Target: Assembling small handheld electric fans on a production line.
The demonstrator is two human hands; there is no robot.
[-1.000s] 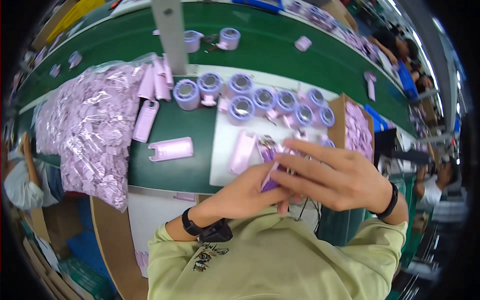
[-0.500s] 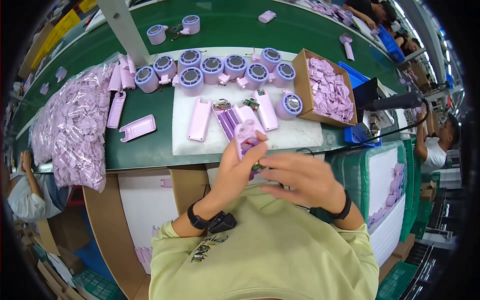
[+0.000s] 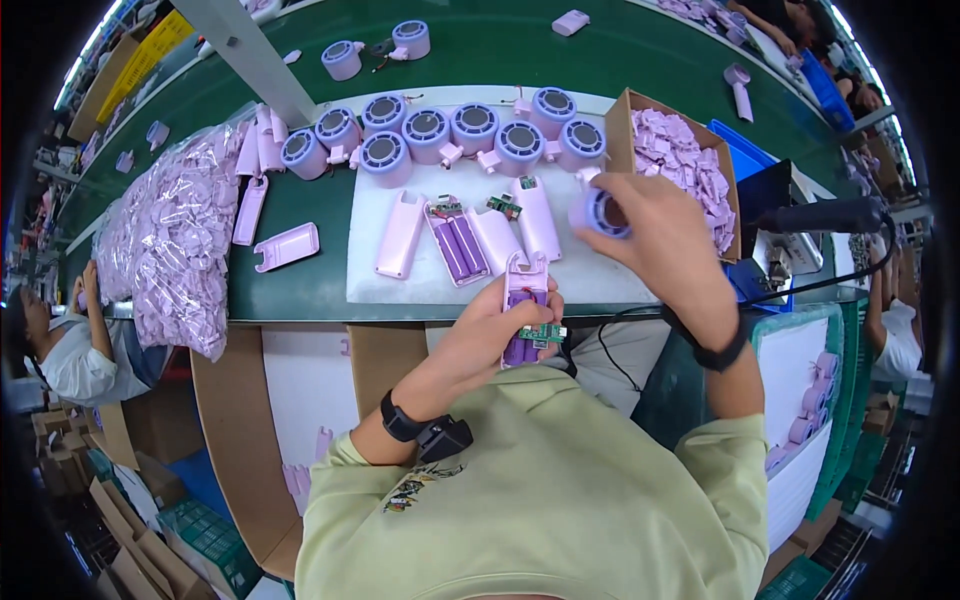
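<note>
Green desk (image 3: 335, 290), crowded along its far side

Clock directions run from the left hand (image 3: 490, 335), with 12 straight ahead. Desk's near edge passes behind that hand; white pad (image 3: 610, 275) surface shows toward 2. The left hand, fingers closed, holds an open pink casing (image 3: 528, 280) bearing purple cells (image 3: 522, 352) and a green circuit board (image 3: 541, 334). At 2, the right hand (image 3: 665, 230) curls thumb and fingers around a lavender fan head (image 3: 603, 212); whether that touches the pad is hard to tell.

More fan heads (image 3: 427, 132) line 11, a pink shell (image 3: 400, 238) lies at 10, and a stuffed plastic bag (image 3: 175, 240) spans 9 to 10. Beyond the right hand, a carton (image 3: 622, 150) of pink pieces (image 3: 680, 165) and a black-handled tool (image 3: 825, 216) stand in the way.
</note>
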